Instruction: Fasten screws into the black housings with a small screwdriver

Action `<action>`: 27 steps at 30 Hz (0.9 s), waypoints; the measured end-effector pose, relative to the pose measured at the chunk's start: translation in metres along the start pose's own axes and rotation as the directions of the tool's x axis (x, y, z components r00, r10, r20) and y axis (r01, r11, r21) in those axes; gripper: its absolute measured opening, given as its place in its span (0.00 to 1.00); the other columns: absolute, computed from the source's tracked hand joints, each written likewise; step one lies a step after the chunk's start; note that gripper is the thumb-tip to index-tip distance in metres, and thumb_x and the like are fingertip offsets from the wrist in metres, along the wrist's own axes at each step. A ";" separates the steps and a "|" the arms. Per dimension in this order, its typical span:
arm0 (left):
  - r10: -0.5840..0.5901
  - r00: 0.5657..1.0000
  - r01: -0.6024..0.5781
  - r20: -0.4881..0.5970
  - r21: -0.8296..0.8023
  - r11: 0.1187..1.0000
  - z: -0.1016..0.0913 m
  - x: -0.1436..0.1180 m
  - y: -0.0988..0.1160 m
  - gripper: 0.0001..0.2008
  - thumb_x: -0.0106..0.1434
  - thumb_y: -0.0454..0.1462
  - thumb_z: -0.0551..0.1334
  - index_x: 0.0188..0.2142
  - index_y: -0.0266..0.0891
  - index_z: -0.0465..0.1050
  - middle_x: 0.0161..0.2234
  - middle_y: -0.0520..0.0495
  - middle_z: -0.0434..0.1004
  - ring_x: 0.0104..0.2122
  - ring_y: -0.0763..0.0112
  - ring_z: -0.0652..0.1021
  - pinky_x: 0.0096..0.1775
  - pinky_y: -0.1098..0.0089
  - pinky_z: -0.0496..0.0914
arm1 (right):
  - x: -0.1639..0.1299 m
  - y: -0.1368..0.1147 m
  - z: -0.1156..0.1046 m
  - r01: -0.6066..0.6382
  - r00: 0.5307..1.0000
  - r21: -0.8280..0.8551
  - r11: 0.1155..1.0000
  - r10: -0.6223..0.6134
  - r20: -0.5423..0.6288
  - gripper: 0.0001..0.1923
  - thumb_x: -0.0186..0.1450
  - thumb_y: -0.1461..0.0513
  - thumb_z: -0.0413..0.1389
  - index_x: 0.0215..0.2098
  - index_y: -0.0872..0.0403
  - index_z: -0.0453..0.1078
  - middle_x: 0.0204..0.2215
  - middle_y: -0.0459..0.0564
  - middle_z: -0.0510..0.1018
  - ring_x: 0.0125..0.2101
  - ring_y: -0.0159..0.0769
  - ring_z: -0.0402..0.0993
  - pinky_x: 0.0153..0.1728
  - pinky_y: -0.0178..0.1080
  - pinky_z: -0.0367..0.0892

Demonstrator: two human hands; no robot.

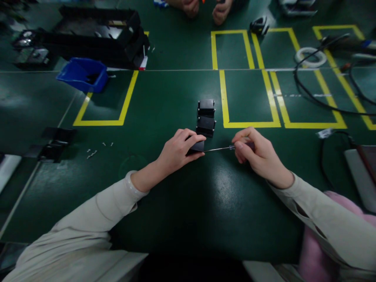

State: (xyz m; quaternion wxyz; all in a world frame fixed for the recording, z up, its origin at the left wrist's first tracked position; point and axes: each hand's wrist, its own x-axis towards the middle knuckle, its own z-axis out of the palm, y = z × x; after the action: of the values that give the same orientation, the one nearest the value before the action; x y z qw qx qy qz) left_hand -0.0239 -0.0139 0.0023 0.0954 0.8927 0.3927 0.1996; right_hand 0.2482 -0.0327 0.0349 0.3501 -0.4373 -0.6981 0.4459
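Note:
My left hand [181, 148] is closed around a small black box [197, 147] and holds it at the table surface. Between thumb and fingers of my right hand [255, 152] is a screwdriver [219, 149], its thin shaft level and its tip at the right side of the box. Part of its handle is hidden by my fingers. Just beyond the held box, two similar black boxes [206, 117] lie one behind the other, with small shiny screws at their sides. Several loose screws [93, 154] are scattered on the table to the left.
A blue bin [85, 74] and a large black tray [96, 43] stand at the far left. Black parts [57, 145] lie nearer. Yellow tape [252, 124] outlines areas on the green table. Cables [311, 96] and a tape roll [310, 57] lie right. A co-worker's hands [221, 11] are opposite.

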 end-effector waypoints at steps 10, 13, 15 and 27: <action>-0.010 1.000 0.010 0.004 -0.008 1.000 0.000 0.001 0.001 0.19 0.69 0.45 0.63 0.56 0.42 0.67 0.49 0.42 0.73 0.48 0.58 0.72 0.47 0.58 0.71 | 0.003 -0.001 0.001 -0.013 1.000 0.023 1.000 0.013 -0.002 0.03 0.73 0.61 0.52 0.42 0.52 0.62 0.20 0.38 0.66 0.18 0.26 0.64 0.22 0.34 0.60; -0.012 1.000 0.012 0.015 -0.010 1.000 -0.001 0.001 0.000 0.20 0.70 0.45 0.63 0.57 0.42 0.67 0.50 0.41 0.72 0.49 0.58 0.72 0.47 0.59 0.71 | 0.002 0.000 0.000 -0.041 0.999 0.042 0.998 0.041 0.015 0.06 0.74 0.58 0.51 0.39 0.51 0.61 0.17 0.37 0.65 0.16 0.26 0.61 0.19 0.34 0.56; -0.014 1.000 0.015 0.022 -0.008 1.000 -0.001 0.001 0.000 0.20 0.70 0.45 0.63 0.57 0.42 0.67 0.50 0.41 0.72 0.49 0.57 0.72 0.47 0.59 0.71 | 0.003 0.000 0.000 -0.036 0.999 0.058 0.998 0.036 0.013 0.07 0.74 0.58 0.51 0.39 0.51 0.61 0.18 0.37 0.65 0.17 0.25 0.62 0.20 0.33 0.57; -0.009 1.000 0.009 0.022 -0.012 1.000 -0.001 0.001 -0.001 0.20 0.69 0.45 0.63 0.57 0.42 0.66 0.50 0.41 0.72 0.49 0.58 0.72 0.47 0.59 0.71 | 0.000 0.003 0.003 -0.032 0.999 0.030 0.999 0.033 -0.039 0.08 0.74 0.56 0.53 0.38 0.51 0.62 0.19 0.38 0.66 0.18 0.26 0.64 0.21 0.34 0.59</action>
State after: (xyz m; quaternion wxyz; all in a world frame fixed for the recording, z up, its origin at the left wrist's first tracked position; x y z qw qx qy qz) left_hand -0.0243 -0.0128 0.0031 0.1058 0.8925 0.3944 0.1916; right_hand 0.2462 -0.0329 0.0311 0.3629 -0.4524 -0.6772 0.4529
